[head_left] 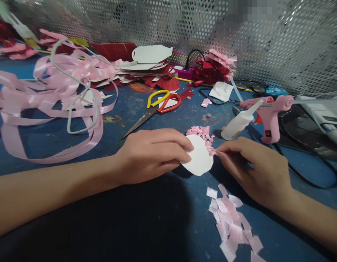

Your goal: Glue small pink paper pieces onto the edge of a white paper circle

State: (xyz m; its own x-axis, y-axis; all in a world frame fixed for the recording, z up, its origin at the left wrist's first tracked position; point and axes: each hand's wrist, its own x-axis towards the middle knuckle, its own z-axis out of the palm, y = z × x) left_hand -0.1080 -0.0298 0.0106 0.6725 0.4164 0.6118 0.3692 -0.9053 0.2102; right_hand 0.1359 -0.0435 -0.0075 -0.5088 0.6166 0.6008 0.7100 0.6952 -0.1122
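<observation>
A rounded white card (199, 156) is gripped at its left edge by the fingers of my left hand (154, 154). Crinkled pink ribbon bits (199, 131) line the card's far and right edge. At that right edge, the thumb and forefinger of my right hand (255, 167) are pinched on a small pink ribbon piece (214, 152), which touches the card or its trim. Below the card lies a loose pile of cut pink ribbon squares (231, 218). A white glue bottle (238, 123) with a long nozzle leans just beyond my right hand.
Scissors (154, 109) with yellow and red handles lie behind my left hand. A pink glue gun (269, 112) with a cord stands at right. Tangled pink ribbon (53, 91) and a looped white cable (95, 105) spread at left. Stacked white cards (152, 54) lie before a perforated metal panel (168, 22).
</observation>
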